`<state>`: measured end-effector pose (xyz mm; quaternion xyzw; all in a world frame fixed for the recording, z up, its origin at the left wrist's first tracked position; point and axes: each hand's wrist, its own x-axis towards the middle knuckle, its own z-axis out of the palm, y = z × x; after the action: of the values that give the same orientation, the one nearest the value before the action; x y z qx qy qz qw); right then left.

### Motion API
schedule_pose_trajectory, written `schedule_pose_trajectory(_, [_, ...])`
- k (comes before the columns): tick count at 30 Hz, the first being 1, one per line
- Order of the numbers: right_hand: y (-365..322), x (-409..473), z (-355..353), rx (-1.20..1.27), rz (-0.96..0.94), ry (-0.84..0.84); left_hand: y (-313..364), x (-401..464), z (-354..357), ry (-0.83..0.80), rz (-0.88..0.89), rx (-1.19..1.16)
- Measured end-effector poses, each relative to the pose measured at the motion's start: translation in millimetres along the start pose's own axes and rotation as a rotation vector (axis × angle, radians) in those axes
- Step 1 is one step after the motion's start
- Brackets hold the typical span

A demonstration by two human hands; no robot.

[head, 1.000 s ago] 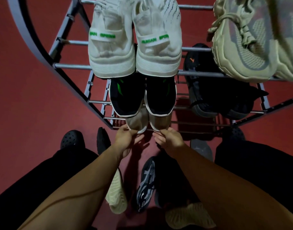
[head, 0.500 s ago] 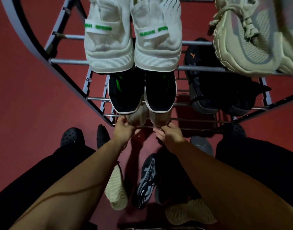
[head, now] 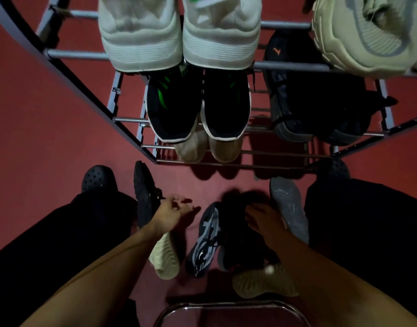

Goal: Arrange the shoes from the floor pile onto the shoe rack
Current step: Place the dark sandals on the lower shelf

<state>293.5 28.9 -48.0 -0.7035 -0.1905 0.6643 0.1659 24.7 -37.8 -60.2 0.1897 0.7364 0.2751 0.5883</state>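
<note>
Shoes still wait in the floor pile between the person's knees: a grey-and-black mesh trainer with white markings (head: 206, 239), a cream knit shoe lying sole-up (head: 163, 256), another pale ribbed sole (head: 261, 280), a black shoe on its side (head: 143, 192) and a grey sole (head: 289, 206) turned upward.

A moment ago both hands were at the lowest rail, fingertips on the toes of the tan pair (head: 207, 148). Now they have let go and dropped back to the pile. That pair looks placed, and I judge the next pick is starting.

The left hand (head: 170, 213) hangs above the red floor (head: 37, 138) beside the black shoe, fingers loosely curled and holding nothing. The right hand (head: 265, 219) reaches down onto a dark shoe beside the mesh trainer; its fingers are lost in shadow, so I cannot tell whether they grip.

The grey metal-bar shoe rack (head: 292, 66) carries white knit trainers (head: 179, 43) and pale olive runners (head: 368, 36) on top. Beneath them sit black trainers with green stripes (head: 198, 107) and a dark pair with an orange mark (head: 316, 109). The tan pair sits lowest, and the bars to its right look free.
</note>
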Motion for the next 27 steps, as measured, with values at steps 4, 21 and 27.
schedule_pose_trajectory(4, [36, 2, -15, -0.062, 0.094, 0.017, -33, -1, -7, 0.140, 0.038, 0.224])
schedule_pose_trajectory(21, [40, -8, 39, -0.037, 0.096, -0.141, -47, -3, -93, 0.386, -0.044, 0.119])
schedule_pose_trajectory(27, [29, -30, 59, -0.080, 0.046, -0.220, -36, -37, -115, 0.163, 0.007, -0.149])
